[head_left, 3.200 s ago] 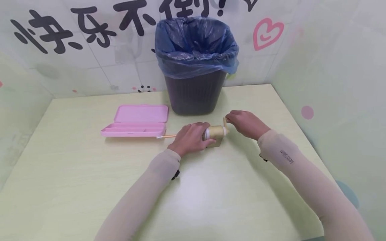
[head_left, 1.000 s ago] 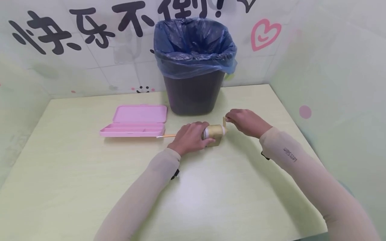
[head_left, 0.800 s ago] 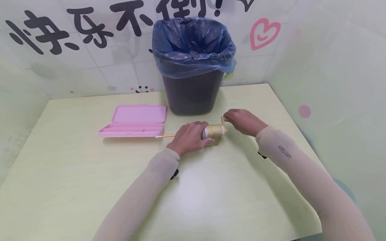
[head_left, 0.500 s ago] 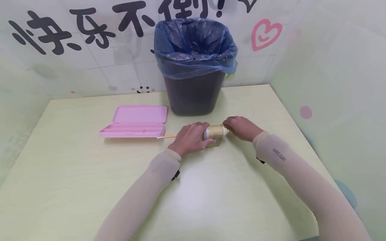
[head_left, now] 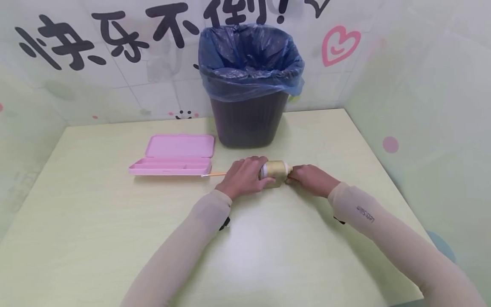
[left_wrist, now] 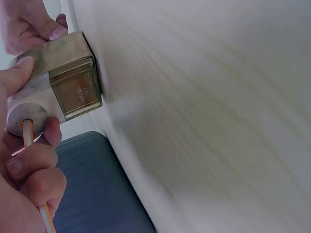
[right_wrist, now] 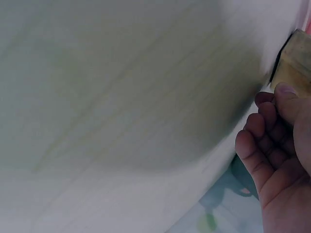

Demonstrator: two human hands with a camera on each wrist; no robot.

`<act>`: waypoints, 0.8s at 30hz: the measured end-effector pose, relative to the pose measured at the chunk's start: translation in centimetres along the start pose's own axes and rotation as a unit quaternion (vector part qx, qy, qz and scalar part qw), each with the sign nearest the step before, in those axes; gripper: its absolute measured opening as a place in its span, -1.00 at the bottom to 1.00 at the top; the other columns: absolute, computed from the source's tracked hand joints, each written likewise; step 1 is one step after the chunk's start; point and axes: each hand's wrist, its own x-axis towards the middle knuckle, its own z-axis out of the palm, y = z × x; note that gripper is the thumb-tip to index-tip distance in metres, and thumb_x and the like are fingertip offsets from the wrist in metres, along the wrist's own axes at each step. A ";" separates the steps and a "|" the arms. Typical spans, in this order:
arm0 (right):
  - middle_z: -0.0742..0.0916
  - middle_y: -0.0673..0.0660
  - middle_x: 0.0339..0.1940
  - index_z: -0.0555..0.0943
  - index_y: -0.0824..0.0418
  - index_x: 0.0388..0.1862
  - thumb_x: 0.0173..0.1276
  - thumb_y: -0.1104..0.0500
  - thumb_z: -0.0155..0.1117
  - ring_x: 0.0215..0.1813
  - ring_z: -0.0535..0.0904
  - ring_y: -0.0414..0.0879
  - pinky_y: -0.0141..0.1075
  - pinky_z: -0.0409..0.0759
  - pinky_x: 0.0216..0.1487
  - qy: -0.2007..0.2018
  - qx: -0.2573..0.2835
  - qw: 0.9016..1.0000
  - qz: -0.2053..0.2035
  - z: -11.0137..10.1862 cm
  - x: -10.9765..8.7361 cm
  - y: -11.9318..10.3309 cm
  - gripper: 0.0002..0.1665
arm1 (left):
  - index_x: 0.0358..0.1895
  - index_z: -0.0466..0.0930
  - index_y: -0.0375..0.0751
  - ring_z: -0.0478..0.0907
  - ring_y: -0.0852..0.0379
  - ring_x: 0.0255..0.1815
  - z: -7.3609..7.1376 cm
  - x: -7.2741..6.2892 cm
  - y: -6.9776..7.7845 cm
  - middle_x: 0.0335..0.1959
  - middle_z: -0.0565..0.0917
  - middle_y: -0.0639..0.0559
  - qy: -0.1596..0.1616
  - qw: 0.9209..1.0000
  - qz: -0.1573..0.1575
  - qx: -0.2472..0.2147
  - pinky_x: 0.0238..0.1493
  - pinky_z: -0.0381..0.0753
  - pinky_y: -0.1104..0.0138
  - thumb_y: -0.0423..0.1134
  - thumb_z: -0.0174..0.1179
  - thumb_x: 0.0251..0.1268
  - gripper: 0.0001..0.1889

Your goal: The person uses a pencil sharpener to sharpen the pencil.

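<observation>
A gold-coloured hand-crank pencil sharpener [head_left: 275,169] stands on the table, its crank side to the right. My left hand [head_left: 243,175] grips its white front end. In the left wrist view, fingers of that hand also curl round an orange-and-white striped pencil [left_wrist: 27,133], whose tip sits inside the round front hole. My right hand [head_left: 312,179] is low at the crank side, thumb and forefinger pinched together at the crank handle. The handle itself is hidden by these fingers. In the right wrist view, the sharpener's golden body [right_wrist: 294,60] shows just beyond the thumb.
An open pink pencil case [head_left: 170,166] lies left of the hands. Behind the sharpener, a dark bin [head_left: 247,121] lined with a blue bag [head_left: 249,81] stands against the wall. The pale table [head_left: 115,238] meets walls at the back and right.
My right hand has swung down from above the sharpener's crank side to low beside it, turning the crank. The left hand, sharpener and pencil keep nearly the same place.
</observation>
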 end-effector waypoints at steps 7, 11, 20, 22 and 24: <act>0.59 -0.07 -0.48 0.60 0.12 -0.42 0.39 0.22 0.33 -0.41 0.53 -0.21 -0.28 0.57 -0.26 -0.012 -0.033 0.999 -0.011 -0.5 -1.3 -1.4 -0.84 | -0.20 0.48 -0.05 0.46 0.14 -0.49 0.0 -0.1 0.1 -0.45 0.51 0.11 0.003 1.000 -0.001 -0.002 -0.46 0.41 0.28 0.14 0.33 0.23 -0.62; 0.48 -0.11 -0.55 0.54 0.14 -0.48 0.39 0.26 0.31 -0.48 0.37 -0.27 -0.32 0.50 -0.34 -0.011 -0.031 0.999 -0.023 -2.1 -2.2 -2.4 -0.77 | -0.21 0.48 -0.05 0.45 0.14 -0.50 0.1 -0.1 0.0 -0.46 0.50 0.11 0.003 1.000 0.002 -0.003 -0.46 0.41 0.28 0.15 0.33 0.24 -0.62; 0.46 -0.09 -0.53 0.56 0.16 -0.41 0.39 0.32 0.29 -0.49 0.33 -0.25 -0.30 0.48 -0.35 0.043 -0.041 0.997 -0.039 -5.5 -1.5 -2.5 -0.83 | -0.20 0.48 -0.06 0.45 0.15 -0.50 0.1 0.0 -0.2 -0.46 0.50 0.11 -0.001 1.000 -0.005 -0.012 -0.48 0.41 0.30 0.14 0.32 0.25 -0.62; 0.53 -0.04 -0.50 0.61 0.22 -0.36 0.40 0.32 0.28 -0.47 0.40 -0.23 -0.27 0.52 -0.33 0.049 -0.040 0.997 -0.036 -5.9 -1.3 -2.2 -0.90 | -0.18 0.49 -0.07 0.45 0.15 -0.49 0.1 0.1 -0.1 -0.45 0.51 0.11 -0.004 1.000 -0.003 -0.013 -0.47 0.41 0.31 0.13 0.32 0.25 -0.62; 0.59 0.02 -0.45 0.64 0.26 -0.30 0.40 0.33 0.28 -0.43 0.50 -0.19 -0.24 0.58 -0.29 0.057 -0.043 0.997 -0.033 -6.1 -0.9 -1.9 -0.95 | -0.18 0.49 -0.07 0.46 0.15 -0.48 0.1 0.1 0.0 -0.44 0.51 0.11 -0.003 1.000 -0.003 -0.011 -0.47 0.42 0.31 0.13 0.32 0.25 -0.63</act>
